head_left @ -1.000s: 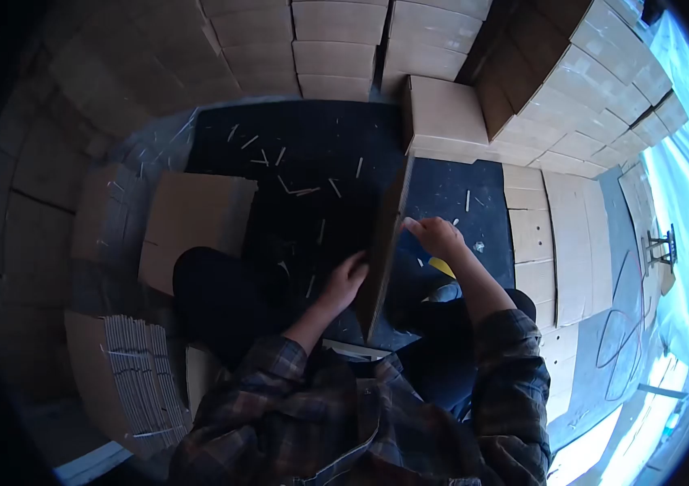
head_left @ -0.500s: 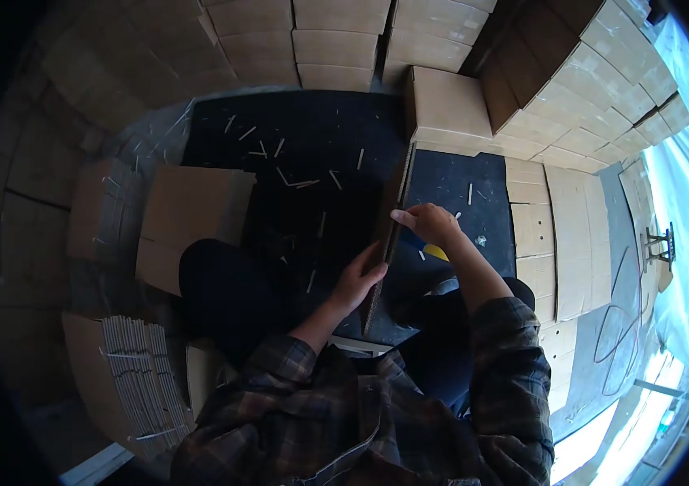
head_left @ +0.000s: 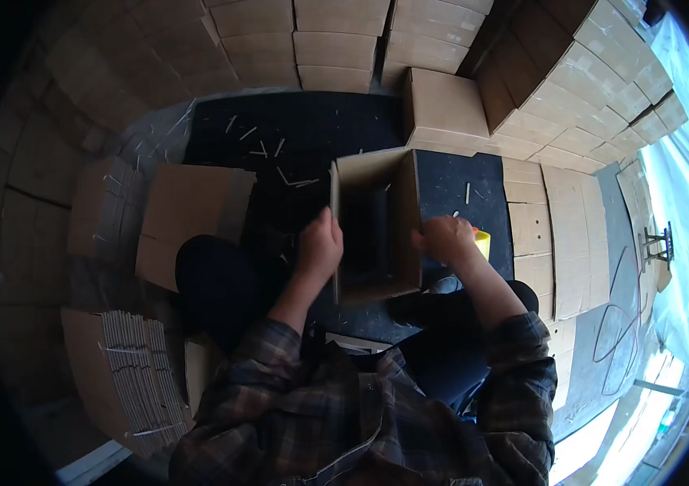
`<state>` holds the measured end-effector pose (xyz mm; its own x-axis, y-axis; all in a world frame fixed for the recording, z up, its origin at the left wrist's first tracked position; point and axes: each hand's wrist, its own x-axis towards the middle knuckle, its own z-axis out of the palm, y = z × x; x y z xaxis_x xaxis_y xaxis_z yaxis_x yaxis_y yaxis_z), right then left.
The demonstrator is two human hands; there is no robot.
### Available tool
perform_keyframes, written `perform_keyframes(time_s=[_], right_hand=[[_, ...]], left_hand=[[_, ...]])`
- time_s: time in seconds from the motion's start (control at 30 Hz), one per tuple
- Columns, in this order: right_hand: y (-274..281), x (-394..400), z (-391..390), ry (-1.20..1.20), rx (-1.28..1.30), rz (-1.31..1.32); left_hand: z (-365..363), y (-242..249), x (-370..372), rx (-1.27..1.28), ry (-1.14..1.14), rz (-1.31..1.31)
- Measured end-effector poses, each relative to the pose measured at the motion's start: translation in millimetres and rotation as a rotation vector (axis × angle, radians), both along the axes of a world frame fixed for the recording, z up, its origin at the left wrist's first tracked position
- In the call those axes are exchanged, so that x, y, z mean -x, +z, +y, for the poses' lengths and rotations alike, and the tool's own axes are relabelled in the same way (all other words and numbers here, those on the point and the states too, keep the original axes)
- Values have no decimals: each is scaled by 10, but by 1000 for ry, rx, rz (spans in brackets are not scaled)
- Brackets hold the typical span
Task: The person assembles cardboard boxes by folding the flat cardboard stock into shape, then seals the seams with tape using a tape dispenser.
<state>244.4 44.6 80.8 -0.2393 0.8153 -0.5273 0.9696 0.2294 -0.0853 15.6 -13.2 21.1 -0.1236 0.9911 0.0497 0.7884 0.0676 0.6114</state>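
Observation:
A cardboard box (head_left: 405,219), opened into a rectangular sleeve, stands between my two hands, and the dark floor shows through it. My left hand (head_left: 320,243) is closed on its left wall, thumb near the top edge. On the opposite side my right hand (head_left: 448,240) grips the right wall with curled fingers. A yellow roll-like object (head_left: 482,243) with a bit of orange shows just beyond my right hand, partly hidden by it.
Stacked cartons (head_left: 336,49) line the back, and a closed box (head_left: 448,105) stands before them. Flat cardboard (head_left: 575,243) lies at right. A box (head_left: 187,211) and bundled flattened cartons (head_left: 142,381) are at left. Scraps litter the dark mat (head_left: 304,121).
The flat folded cardboard has been opened into a hollow rectangular box. My hands have moved apart, the left one leftward and up, the right one slightly right and down.

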Motion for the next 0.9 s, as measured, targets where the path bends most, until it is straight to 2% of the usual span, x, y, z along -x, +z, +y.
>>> perform_keyframes(time_s=[0.07,0.17,0.27,0.43,0.53,0.6,0.67,0.73,0.77,0.8,0.83,0.9], right_hand=[[33,-20,-178,11,31,11],[-124,33,-366,25,67,29],[-356,85,-469,-88,35,188],[-447,107,-599,-212,-47,220],[-451,126,-621,-230,-73,219],[-450,144,-607,-237,-54,201],[-488,141,-612,-241,-65,199],[-494,140,-618,-242,-75,199],[-476,148,-612,-249,-72,193],[-467,158,-617,-257,-68,187],[-470,157,-621,-255,-68,187],[-467,145,-624,-270,-81,187]], left_hand=[[216,26,72,-95,-1,38],[388,-90,93,46,-6,35],[322,-193,72,98,29,61],[223,-259,80,31,45,133],[159,-137,85,32,47,46],[29,45,27,-100,-15,197],[-260,253,-65,-235,-283,66],[-606,288,-150,-197,-583,95],[-780,170,-137,-9,-644,205],[-913,-20,-116,183,-700,314],[-941,-83,-132,45,-612,317],[-929,-119,-173,30,-587,324]])
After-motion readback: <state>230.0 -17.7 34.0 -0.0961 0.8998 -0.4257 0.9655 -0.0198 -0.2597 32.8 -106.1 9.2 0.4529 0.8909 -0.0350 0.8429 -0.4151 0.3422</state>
